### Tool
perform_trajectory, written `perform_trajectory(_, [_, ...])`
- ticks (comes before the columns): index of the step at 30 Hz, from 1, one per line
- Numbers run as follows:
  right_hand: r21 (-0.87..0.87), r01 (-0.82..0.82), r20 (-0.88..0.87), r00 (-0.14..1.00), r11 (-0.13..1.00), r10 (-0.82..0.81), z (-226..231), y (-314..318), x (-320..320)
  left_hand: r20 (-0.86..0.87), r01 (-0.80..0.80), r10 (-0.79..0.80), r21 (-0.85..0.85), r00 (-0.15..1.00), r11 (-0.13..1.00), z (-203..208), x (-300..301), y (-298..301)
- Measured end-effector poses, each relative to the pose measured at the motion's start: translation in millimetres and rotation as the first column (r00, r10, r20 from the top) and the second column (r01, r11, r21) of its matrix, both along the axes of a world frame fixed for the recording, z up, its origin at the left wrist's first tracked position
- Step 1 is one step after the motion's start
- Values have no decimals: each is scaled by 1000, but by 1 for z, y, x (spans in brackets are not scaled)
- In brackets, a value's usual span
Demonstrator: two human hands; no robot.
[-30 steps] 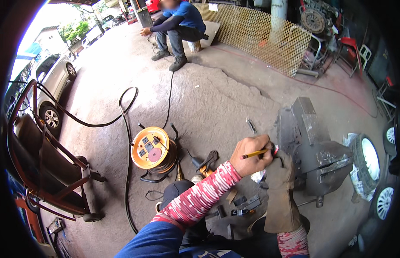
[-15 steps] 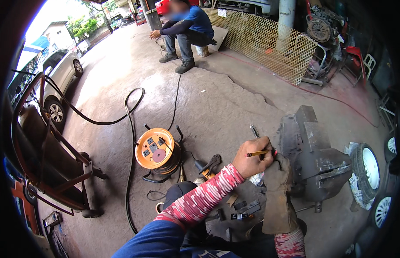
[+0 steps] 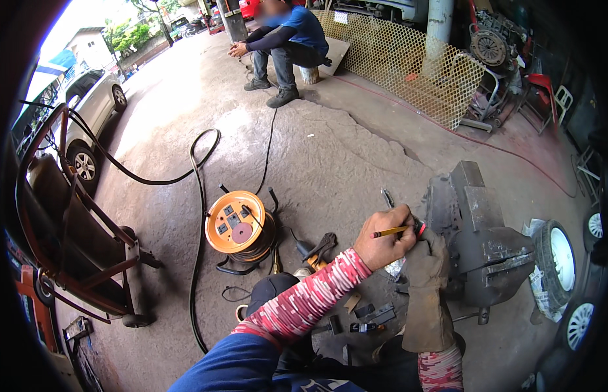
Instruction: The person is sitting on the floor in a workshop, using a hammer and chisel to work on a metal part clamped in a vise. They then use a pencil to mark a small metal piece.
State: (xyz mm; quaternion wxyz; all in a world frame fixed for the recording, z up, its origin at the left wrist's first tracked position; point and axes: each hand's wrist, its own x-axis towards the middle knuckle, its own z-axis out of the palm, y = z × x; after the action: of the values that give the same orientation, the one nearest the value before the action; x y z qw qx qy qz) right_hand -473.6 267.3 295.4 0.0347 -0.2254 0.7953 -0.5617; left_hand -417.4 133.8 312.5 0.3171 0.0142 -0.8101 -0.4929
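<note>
My bare left hand (image 3: 384, 243), reaching in from the lower left in a red-and-white patterned sleeve, is closed around a yellow pencil (image 3: 390, 231). Right beside its fingertips, my right hand (image 3: 424, 269) wears a worn brown leather work glove, its fingers curled. A small bright red and dark piece (image 3: 420, 228) shows between the two hands; it is too small and covered to name, and the glove's grip on it is partly hidden. Just right of the glove stands a large, heavy dark metal bench vise (image 3: 482, 243).
An orange cable reel (image 3: 220, 240) with a disc on its face, an angle grinder (image 3: 312, 255) and loose metal pieces (image 3: 381, 315) lie near my knees. Gas cylinders on a cart (image 3: 88, 242) stand left. Wheels (image 3: 557, 264) lie right. Another person (image 3: 287, 46) sits ahead.
The hands stay close together, almost in place. The gloved hand has shifted slightly down, and more of the red piece shows. The view has moved a little.
</note>
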Motion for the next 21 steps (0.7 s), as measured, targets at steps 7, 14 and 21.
perform_trajectory(7, [-6,-51,-73,996,999,50,-7,1,-4,-15,10,-10,5,1000,1000,0,2,-2])
perform_trajectory(14, [-38,-31,-63,998,999,29,-23,2,-12,43,-16,20,-87,999,996,2,3,1])
perform_trajectory(21, [-282,-18,157,985,959,65,-27,3,-21,46,-204,200,148,979,968,-11,0,-8])
